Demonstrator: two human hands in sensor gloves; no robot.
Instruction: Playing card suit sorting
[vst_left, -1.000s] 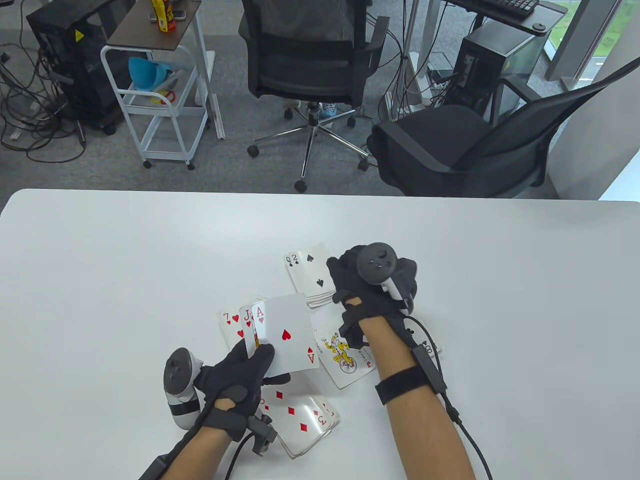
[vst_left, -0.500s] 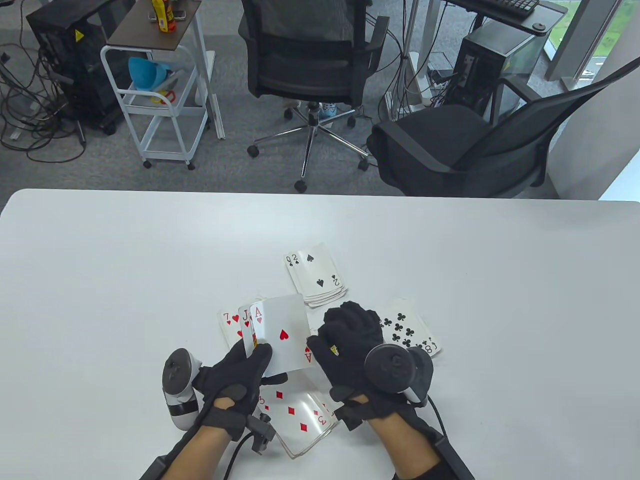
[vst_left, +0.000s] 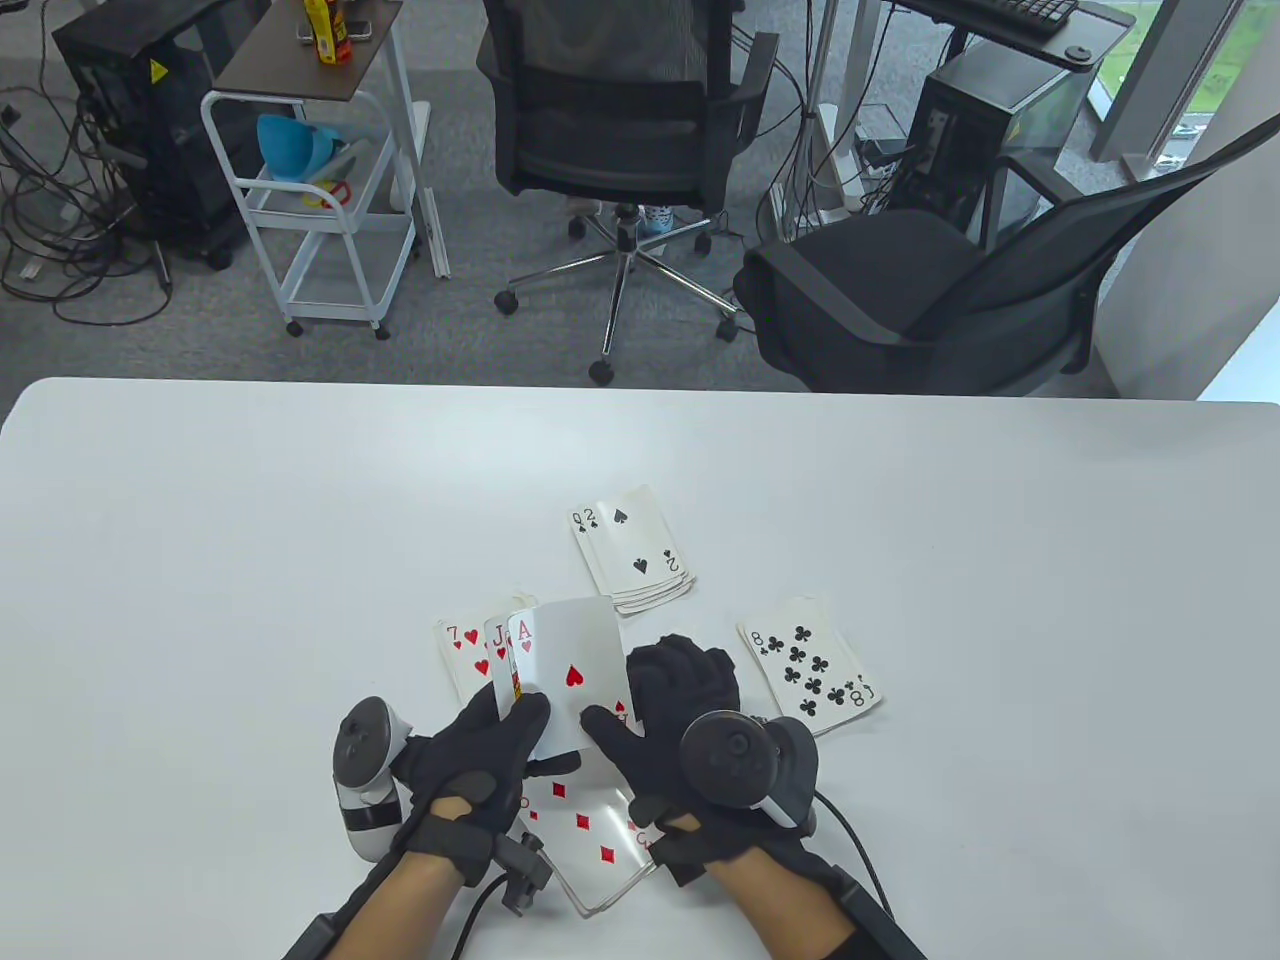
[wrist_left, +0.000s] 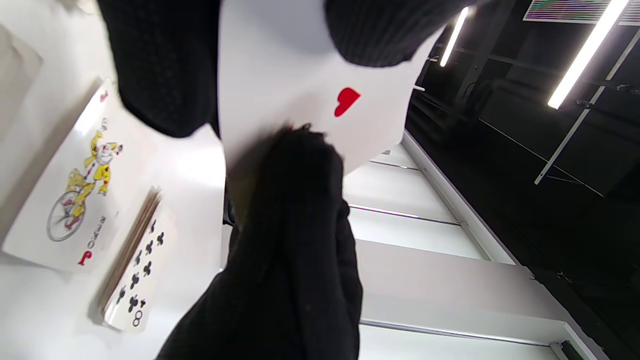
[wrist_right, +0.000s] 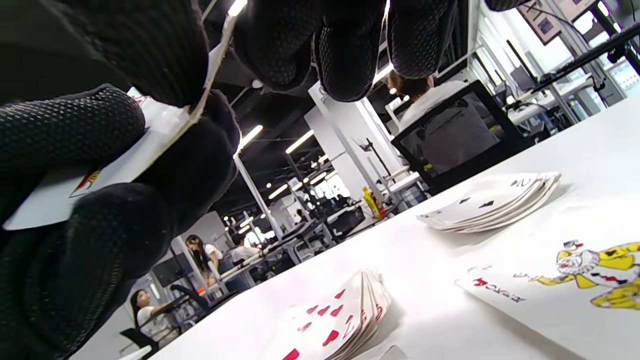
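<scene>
My left hand holds a small fan of cards above the table, with the ace of hearts on top. My right hand pinches the ace at its lower right corner, thumb on the face and fingers behind. In the left wrist view that thumb lies across the ace. On the table lie a heart pile topped by a 7, a spade pile, a club pile and a diamond pile. A joker lies face up under my right hand.
The white table stretches wide to the left, right and far side of the piles. Two office chairs and a white cart stand beyond the far edge. In the right wrist view the spade pile and heart pile lie flat.
My right hand has come back from the spade pile toward me and taken hold of the ace in the left hand's fan. It now covers the joker. The left hand barely moved.
</scene>
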